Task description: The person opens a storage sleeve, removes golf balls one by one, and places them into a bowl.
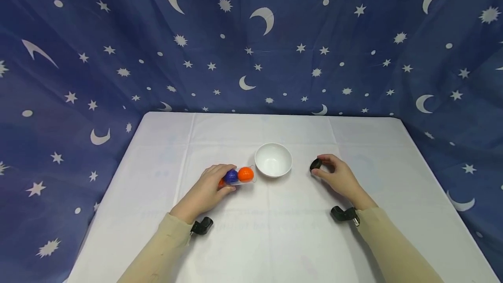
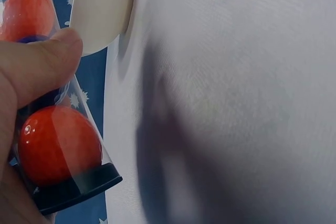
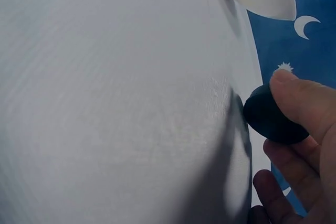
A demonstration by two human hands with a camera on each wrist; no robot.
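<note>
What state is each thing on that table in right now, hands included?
Clear tube: lying on its side, uncapped end toward the bowl, balls inside.
Black cap: off the tube, pinched.
White bowl: upright, empty.
Left hand: gripping the tube.
Right hand: holding the cap just above the tablecloth.

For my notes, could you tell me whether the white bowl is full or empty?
Empty: the head view shows the white bowl upright with only its bare white inside.

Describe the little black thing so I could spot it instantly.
Start at the white bowl in the middle of the white table. Just to its right, the right hand pinches a black cap: small, round, the only dark thing there.
</note>
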